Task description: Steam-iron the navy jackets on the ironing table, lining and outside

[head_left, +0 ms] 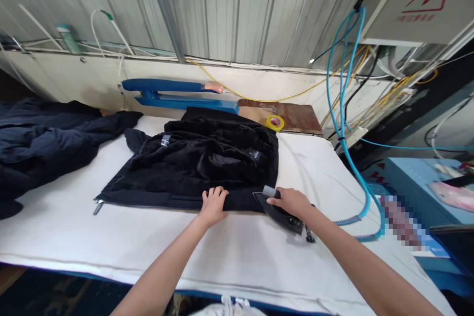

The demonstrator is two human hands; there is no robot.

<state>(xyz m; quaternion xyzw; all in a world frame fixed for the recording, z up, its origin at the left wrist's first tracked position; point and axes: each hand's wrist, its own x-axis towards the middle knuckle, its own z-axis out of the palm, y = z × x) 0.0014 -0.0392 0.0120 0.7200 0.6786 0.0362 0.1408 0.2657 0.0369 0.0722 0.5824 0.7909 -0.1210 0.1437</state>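
A black jacket [192, 165] with a plush lining lies opened out on the white padded ironing table [148, 242]. Its zipper edge runs along the near side, with the zip end hanging at the left corner. My left hand [214, 205] rests on that near edge, fingers spread on the cloth and nothing gripped. Wrapped round the handle of a steam iron [283, 217] is my right hand [291, 202]. The iron's tip lies on the jacket's near right corner, while its rear end reaches past the cloth over the table. Its soleplate is hidden from view.
Dark navy garments [55, 143] are heaped at the left. Behind the jacket stand a blue sleeve board [177, 94] and a yellow tape roll [274, 123]. Blue hoses [346, 148] hang down at the right to the iron's side, below an electrical box [418, 5].
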